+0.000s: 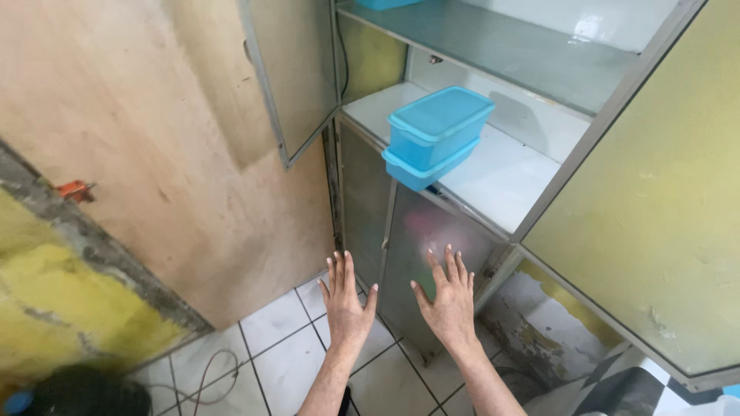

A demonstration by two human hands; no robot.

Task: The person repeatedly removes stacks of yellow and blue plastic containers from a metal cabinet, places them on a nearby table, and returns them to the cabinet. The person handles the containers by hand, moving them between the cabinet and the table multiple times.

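At twelve o'clock: we find stacked blue containers [435, 135] overhanging the shelf [501, 181].
Hands: left hand [344, 304] and right hand [447, 300] spread flat, empty.
Advice: we grip both sides evenly.

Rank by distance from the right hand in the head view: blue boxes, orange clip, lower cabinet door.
From the right hand:
1. Lower cabinet door, just ahead of the fingers.
2. Blue boxes, stacked on the shelf above.
3. Orange clip, far left on the wall.
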